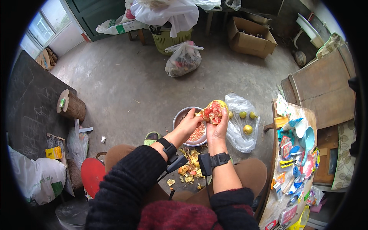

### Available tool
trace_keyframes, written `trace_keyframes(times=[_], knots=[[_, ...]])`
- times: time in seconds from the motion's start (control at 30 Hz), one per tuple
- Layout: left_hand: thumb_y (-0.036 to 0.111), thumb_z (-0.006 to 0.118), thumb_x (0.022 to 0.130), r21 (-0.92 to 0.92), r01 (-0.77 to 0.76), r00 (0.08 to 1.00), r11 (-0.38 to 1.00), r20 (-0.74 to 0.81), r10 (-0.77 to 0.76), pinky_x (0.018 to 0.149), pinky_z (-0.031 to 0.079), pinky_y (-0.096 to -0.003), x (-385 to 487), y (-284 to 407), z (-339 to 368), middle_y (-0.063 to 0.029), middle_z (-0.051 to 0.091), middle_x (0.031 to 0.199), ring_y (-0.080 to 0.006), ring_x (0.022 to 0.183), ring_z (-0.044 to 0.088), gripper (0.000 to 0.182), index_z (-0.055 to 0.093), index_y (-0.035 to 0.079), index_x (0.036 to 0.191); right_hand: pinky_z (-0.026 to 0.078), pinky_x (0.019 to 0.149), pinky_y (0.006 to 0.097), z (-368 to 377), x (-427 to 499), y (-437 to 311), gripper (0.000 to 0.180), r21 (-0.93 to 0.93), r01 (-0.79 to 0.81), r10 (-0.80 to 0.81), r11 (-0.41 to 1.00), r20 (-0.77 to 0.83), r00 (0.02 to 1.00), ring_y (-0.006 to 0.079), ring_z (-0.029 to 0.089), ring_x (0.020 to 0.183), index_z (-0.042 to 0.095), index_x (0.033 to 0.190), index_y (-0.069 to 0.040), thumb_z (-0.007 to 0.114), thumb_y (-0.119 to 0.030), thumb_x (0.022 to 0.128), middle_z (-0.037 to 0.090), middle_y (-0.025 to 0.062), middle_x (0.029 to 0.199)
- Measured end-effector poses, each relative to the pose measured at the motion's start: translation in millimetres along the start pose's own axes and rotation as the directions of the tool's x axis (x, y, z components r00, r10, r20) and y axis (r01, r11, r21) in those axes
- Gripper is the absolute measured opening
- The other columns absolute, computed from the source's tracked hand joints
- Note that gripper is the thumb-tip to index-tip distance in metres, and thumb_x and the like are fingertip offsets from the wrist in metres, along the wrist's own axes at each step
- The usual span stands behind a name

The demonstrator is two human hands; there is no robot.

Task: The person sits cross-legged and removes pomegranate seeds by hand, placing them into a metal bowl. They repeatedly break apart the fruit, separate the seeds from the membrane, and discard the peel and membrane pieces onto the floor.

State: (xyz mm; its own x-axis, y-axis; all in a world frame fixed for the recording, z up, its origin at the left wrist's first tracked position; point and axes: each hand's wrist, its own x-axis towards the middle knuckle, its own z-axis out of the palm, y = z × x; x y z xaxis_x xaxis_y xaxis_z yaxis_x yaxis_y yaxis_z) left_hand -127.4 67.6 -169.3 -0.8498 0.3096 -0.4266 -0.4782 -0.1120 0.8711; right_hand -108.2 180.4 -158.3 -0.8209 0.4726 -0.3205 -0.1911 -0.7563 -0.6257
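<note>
My right hand (219, 129) holds an opened pomegranate (214, 111) with red seeds and yellow rind above the right rim of a metal bowl. My left hand (189, 123) grips a piece at the fruit's left side, its fingertips on the rind. Below, the bowl (175, 122) stands on the floor with loose pale pink seeds (197, 134) in it. Torn rind pieces (189, 165) lie scattered on the floor between my knees. To the right, several whole yellow-green fruits (247, 129) rest on a clear plastic bag (241, 142).
A cluttered wooden table (312, 115) stands close on the right. A green slipper (151, 138) lies left of the bowl, and a red round stool (92, 175) is by my left knee. Farther ahead are a filled plastic bag (184, 60), a green basket (169, 40) and a cardboard box (251, 43).
</note>
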Motion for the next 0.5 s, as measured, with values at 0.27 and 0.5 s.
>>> trace_keyframes(times=[0.27, 0.5], knots=[[0.032, 0.039, 0.105, -0.002, 0.271, 0.957, 0.963, 0.106, -0.269, 0.076, 0.057, -0.0308, -14.6, 21.2, 8.6, -0.0128, 0.060, 0.102, -0.0170, 0.085, 0.062, 0.038, 0.049, -0.003, 0.116, 0.049, 0.094, 0.0448, 2.5, -8.7, -9.1, 0.057, -0.013, 0.086, -0.085, 0.996, 0.040, 0.996, 0.0249, 0.056, 0.110, 0.039, 0.130, -0.007, 0.065, -0.037, 0.088, 0.053, 0.0112, 0.120], [0.031, 0.034, 0.106, -0.139, 0.149, 0.987, 0.979, -0.038, -0.155, 0.073, 0.056, -0.0299, -16.1, 15.4, 18.3, -0.0101, 0.061, 0.104, -0.0160, 0.084, 0.061, 0.036, 0.050, 0.000, 0.115, 0.050, 0.092, 0.0452, 1.9, -13.0, -13.0, 0.056, -0.023, 0.035, -0.034, 0.999, 0.047, 0.998, 0.0250, 0.056, 0.110, 0.040, 0.128, -0.009, 0.064, -0.040, 0.088, 0.053, 0.0102, 0.120]])
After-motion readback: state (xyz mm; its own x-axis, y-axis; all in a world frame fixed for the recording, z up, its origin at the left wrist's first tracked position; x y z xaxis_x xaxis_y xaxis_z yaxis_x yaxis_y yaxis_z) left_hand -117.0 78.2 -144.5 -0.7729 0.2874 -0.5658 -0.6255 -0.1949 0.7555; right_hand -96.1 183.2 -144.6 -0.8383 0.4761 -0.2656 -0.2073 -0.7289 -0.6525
